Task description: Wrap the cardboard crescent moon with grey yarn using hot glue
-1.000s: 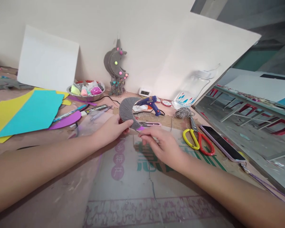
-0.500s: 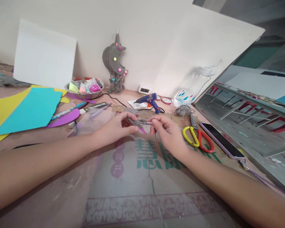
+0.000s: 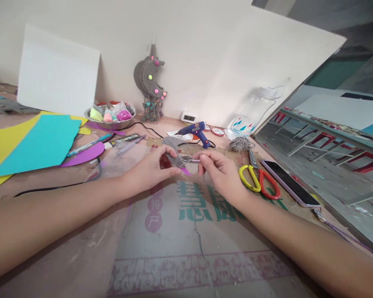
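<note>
Near the middle of the table, my left hand (image 3: 155,167) is closed, thumb and fingers around a piece wrapped in grey yarn (image 3: 171,143). A pointed purple tip (image 3: 185,171) shows below this piece. My right hand (image 3: 216,167) pinches a grey yarn strand close to the left hand; a loose bit hangs under its fingers. Between the hands is a thin tool with metal at one end and a purplish shaft (image 3: 196,160); its kind, and whether the right fingers touch it, I cannot tell. Both hands are above a printed translucent sheet (image 3: 174,244).
Right of my hands are scissors (image 3: 259,182), a phone (image 3: 290,183) and a grey yarn bundle (image 3: 240,144). Behind stand a blue glue gun (image 3: 196,133), a small clock (image 3: 188,117) and a clear jar (image 3: 251,111). Coloured sheets (image 3: 37,145) and a clay bowl (image 3: 122,124) are left.
The yarn-wrapped piece has turned in my left fingers, so more of its grey face shows above them. My right hand stays almost in place.
</note>
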`<action>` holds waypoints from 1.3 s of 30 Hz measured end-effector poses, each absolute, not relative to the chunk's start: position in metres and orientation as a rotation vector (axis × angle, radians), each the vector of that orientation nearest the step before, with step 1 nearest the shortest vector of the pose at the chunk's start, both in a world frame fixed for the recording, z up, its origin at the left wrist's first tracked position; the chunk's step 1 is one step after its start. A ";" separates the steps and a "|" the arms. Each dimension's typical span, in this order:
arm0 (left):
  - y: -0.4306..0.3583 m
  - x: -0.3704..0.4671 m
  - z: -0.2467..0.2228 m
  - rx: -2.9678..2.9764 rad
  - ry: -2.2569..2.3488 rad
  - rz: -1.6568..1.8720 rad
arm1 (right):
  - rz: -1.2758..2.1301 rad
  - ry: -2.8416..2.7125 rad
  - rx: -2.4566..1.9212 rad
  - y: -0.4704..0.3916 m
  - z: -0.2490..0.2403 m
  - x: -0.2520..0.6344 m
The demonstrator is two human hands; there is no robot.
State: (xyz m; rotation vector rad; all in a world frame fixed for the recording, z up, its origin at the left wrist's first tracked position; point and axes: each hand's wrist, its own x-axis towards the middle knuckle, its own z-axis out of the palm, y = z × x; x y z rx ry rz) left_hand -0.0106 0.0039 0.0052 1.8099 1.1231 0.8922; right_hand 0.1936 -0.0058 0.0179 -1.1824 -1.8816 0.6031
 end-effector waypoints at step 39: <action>-0.012 -0.007 0.024 1.809 1.179 1.096 | 0.559 -1.965 -1.302 0.007 0.014 0.204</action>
